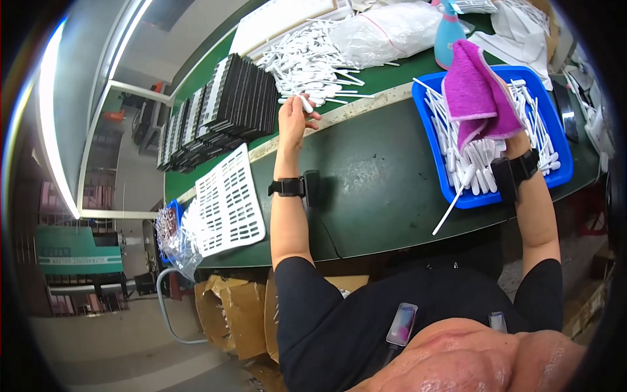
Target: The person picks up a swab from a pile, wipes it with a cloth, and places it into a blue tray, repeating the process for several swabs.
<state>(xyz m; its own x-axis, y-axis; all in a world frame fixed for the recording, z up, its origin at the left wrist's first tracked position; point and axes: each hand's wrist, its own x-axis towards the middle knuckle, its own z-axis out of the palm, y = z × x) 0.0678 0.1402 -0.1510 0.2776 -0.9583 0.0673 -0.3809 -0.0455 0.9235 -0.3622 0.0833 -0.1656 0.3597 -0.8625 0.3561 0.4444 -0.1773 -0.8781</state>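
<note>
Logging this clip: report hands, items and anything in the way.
Left hand pinching white stick. Right hand holding purple cloth above blue tray of loose sticks. Cloth hides part of tray and right hand.

Trays (238, 98) left of loose sticks (307, 62), basket (480, 202) right, spray bottle (449, 40) behind it.

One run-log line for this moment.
left hand: holding white stick | right hand: partly hidden by purple cloth, grip unclear | purple cloth: above blue tray | near left hand: black stack
</note>
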